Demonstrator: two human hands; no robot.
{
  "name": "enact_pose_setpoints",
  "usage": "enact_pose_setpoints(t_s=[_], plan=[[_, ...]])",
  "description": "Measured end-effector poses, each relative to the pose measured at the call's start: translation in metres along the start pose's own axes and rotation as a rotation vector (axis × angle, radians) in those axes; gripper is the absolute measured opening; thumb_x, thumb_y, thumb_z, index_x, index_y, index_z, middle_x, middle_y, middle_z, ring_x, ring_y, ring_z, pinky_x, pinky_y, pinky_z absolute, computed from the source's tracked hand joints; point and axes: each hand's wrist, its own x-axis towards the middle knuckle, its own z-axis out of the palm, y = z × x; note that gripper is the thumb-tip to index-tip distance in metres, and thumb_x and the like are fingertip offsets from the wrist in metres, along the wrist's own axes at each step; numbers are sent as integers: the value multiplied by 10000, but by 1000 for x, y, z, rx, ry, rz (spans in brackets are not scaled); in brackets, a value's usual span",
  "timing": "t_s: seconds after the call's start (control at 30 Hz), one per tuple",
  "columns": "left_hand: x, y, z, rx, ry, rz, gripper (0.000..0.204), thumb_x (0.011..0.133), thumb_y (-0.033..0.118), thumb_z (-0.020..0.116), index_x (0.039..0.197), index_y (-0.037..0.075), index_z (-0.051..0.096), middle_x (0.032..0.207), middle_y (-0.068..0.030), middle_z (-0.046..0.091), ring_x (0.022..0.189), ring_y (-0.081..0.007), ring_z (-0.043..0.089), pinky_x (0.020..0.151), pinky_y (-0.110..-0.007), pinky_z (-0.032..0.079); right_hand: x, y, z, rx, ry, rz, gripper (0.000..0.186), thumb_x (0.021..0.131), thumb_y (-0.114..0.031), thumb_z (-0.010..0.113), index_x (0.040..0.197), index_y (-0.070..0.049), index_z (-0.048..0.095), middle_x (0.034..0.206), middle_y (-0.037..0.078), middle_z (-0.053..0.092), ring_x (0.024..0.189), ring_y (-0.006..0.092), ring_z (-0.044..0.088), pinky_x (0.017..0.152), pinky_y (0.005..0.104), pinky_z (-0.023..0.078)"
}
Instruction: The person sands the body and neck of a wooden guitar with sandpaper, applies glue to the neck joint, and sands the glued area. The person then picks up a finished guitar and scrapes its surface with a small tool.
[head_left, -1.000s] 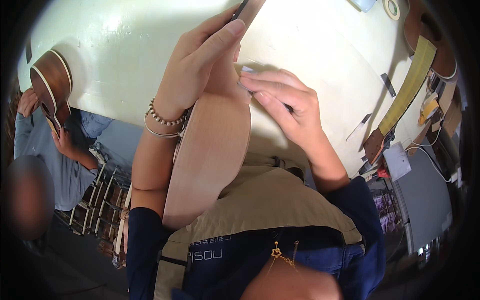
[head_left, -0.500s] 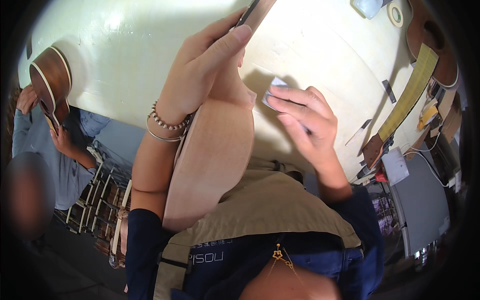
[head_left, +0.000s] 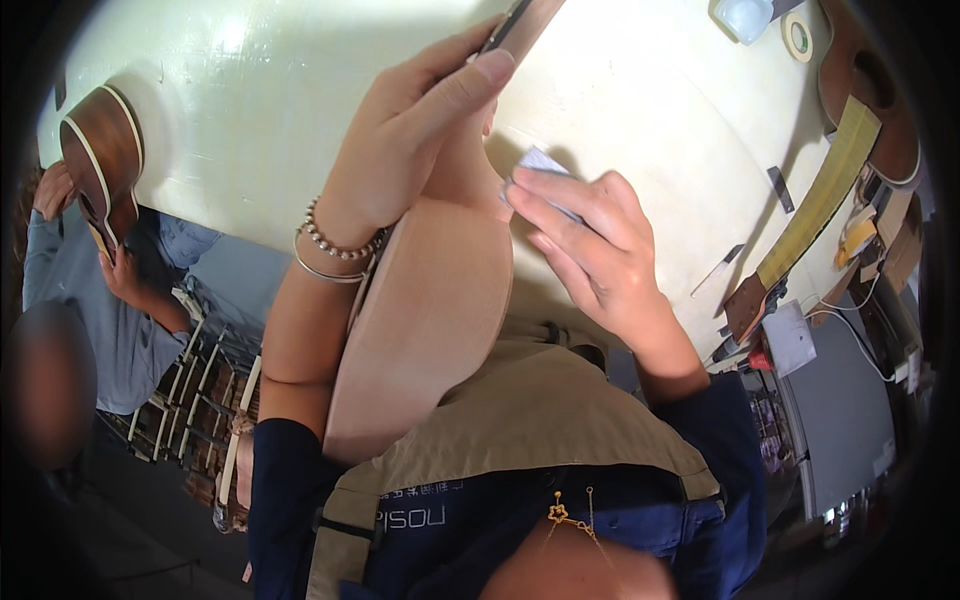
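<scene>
A pale, unvarnished ukulele (head_left: 430, 300) rests slantwise against my body and left forearm, its bare wooden side toward me. My left hand (head_left: 400, 140) is closed around its neck, thumb lying along the near side; the far end of the neck runs out of view at the top. My right hand (head_left: 605, 240) pinches a small folded piece of whitish-grey sandpaper (head_left: 541, 161) between its fingers. The sandpaper's edge is close beside the heel, where neck meets body; whether it touches the wood I cannot tell.
A pale worktable (head_left: 270, 110) stretches ahead. On the right lie a dark wooden instrument body (head_left: 860, 75), a neck with yellow tape (head_left: 825, 190), a tape roll (head_left: 797, 37) and a thin blade-like tool (head_left: 717, 270). A co-worker at left holds a brown ukulele (head_left: 105, 150).
My right hand has moved left with the sandpaper, bringing it closer to the ukulele's heel. My left hand keeps its hold on the neck, and the ukulele has barely shifted.
</scene>
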Motion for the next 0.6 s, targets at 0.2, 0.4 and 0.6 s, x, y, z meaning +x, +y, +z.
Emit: enact_pose_setpoints(t_s=[0.2, 0.4, 0.6], plan=[[3, -2, -1, -46, -30, 90, 323, 896, 321, 462, 869, 13, 555, 711, 8, 473, 667, -59, 421, 599, -182, 313, 5, 6, 2, -46, 14, -61, 343, 630, -44, 684, 971, -62, 657, 1027, 5, 622, 613, 166, 395, 524, 232, 363], [0, 1, -1, -26, 0, -39, 321, 898, 316, 460, 868, 11, 556, 711, 6, 472, 663, -63, 421, 593, -185, 312, 3, 4, -2, -92, 2, -98, 315, 624, -45, 684, 938, -53, 661, 1018, 18, 624, 608, 167, 394, 511, 235, 349], [-1, 1, 3, 23, 16, 15, 321, 894, 314, 470, 881, 5, 558, 717, 1, 477, 675, -68, 429, 604, -187, 321, 5, 3, -4, -81, -8, -106, 293, 634, -54, 683, 927, -51, 664, 1014, 22, 625, 608, 166, 405, 507, 237, 348]])
